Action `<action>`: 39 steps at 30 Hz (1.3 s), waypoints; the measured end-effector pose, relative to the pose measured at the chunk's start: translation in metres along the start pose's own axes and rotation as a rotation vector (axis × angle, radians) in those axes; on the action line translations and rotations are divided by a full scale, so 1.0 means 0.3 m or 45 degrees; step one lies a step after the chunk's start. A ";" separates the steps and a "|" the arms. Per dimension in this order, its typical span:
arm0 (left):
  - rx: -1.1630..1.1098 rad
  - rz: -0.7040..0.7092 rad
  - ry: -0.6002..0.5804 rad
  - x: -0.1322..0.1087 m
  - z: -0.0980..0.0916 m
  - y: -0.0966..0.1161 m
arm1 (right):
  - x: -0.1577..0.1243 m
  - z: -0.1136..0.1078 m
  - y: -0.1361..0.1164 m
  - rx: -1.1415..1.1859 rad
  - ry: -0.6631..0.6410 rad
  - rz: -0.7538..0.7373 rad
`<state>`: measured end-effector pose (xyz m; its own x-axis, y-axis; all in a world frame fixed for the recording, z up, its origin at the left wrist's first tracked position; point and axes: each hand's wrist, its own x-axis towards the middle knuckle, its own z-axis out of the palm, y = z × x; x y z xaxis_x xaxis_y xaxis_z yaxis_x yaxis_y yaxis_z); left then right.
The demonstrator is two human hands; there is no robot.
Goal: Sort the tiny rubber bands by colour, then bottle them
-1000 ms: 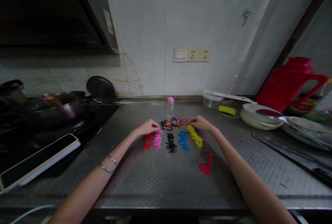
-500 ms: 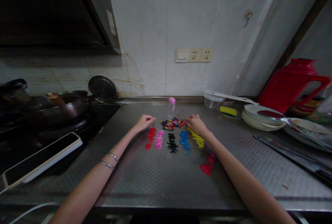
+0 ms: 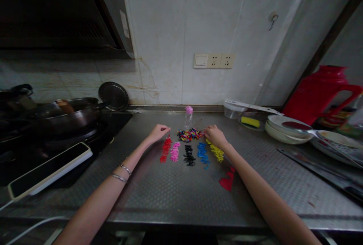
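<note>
Small rubber bands lie sorted by colour in rows: red bands (image 3: 165,150), pink bands (image 3: 175,152), black bands (image 3: 188,155), blue bands (image 3: 203,155) and yellow bands (image 3: 216,151). Behind them is a mixed heap of coloured bands (image 3: 188,135). My left hand (image 3: 157,133) is pinched closed above the top of the red row, with what looks like a red band hanging at its fingertips. My right hand (image 3: 214,135) rests at the heap's right end, over the top of the yellow row. Its fingers are curled together; a pinkish bit shows at their tips, too small to make out.
A small bottle with a pink cap (image 3: 188,116) stands behind the heap. A red scrap (image 3: 227,179) lies by my right forearm. To the right are bowls (image 3: 286,133), a sponge (image 3: 250,121) and a knife (image 3: 320,169); left, a phone (image 3: 48,169) and a pan (image 3: 68,114).
The view has shifted slightly. Both hands stay almost where they were, the left still pinching above the red row and the right at the heap's edge.
</note>
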<state>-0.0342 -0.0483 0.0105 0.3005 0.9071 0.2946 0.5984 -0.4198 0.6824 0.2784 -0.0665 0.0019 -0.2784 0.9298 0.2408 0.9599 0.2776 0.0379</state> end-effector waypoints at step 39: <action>0.127 0.101 -0.084 0.011 0.015 0.027 | -0.037 -0.119 -0.193 0.752 0.029 -0.241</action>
<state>-0.0252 -0.0489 0.0140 0.3961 0.8683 0.2984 0.6405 -0.4942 0.5879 0.2269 -0.1016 0.0318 -0.4351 0.8477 0.3034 0.7127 0.5302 -0.4594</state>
